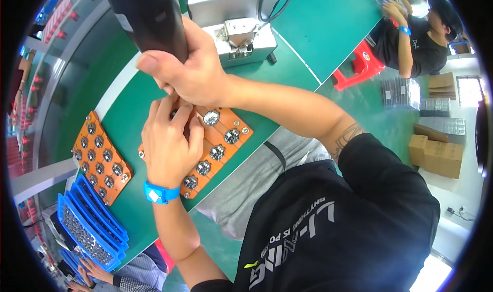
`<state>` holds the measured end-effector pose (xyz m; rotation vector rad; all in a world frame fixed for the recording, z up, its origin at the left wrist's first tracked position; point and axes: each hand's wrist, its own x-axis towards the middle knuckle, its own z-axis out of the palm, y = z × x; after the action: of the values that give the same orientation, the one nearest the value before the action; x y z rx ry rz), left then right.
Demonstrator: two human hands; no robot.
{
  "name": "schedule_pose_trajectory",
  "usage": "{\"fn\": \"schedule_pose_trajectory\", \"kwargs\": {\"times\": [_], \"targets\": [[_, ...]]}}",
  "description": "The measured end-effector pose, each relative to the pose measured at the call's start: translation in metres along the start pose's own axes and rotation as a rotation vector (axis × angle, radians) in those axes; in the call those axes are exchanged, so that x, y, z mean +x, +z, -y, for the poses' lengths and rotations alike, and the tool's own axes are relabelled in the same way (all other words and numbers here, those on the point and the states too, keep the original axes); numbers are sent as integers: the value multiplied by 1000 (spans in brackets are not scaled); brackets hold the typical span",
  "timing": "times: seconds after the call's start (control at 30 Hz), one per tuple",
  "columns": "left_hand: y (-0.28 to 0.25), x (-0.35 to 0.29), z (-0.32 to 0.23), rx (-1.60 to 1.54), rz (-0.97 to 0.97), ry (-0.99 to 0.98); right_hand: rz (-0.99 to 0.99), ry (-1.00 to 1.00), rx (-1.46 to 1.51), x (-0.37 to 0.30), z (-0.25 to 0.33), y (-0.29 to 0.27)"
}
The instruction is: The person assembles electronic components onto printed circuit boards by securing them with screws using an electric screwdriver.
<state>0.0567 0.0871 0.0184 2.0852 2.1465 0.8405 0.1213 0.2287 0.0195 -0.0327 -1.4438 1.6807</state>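
Observation:
My right hand [205,71] is wrapped round a thick black cylindrical tool [149,22], held upright like an electric screwdriver; its tip is hidden behind my hands. Below it lies an orange fixture plate [218,134] with round electronic parts [217,152] seated in its holes. My left hand [172,138], with a blue wrist strap [160,193], rests on this plate. Its fingers are apart and point under the tool, and the thumb lies near a silvery round part [211,118]. The spot between my fingertips is mostly covered.
Left of my left hand lies another orange plate [102,156] filled with round parts. Blue trays [87,233] of small parts stack at the lower left. A grey-white machine [246,45] stands beyond my right forearm. Co-workers sit at upper right and lower left.

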Motion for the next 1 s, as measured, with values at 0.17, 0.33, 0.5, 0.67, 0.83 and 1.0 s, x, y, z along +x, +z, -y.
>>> {"fn": "schedule_pose_trajectory", "kwargs": {"times": [0.17,0.33,0.5,0.67,0.83,1.0], "targets": [[-4,-2,-4,22,44,-72,49,-218,268,4,37,-27],[-3,-1,-9,17,6,-111,-449,-303,-115,13,100,-44],[-4,-1,-5,-48,-2,-106,-365,-290,-155,9,82,-52],[-10,1,-4,-97,44,-162,-298,-258,-47,16,80,-52],[-7,-1,2,-105,0,-108,-253,58,-1,9,86,-45],[-3,-3,9,-100,-33,-53,-245,-39,156,-10,39,-10]]}}
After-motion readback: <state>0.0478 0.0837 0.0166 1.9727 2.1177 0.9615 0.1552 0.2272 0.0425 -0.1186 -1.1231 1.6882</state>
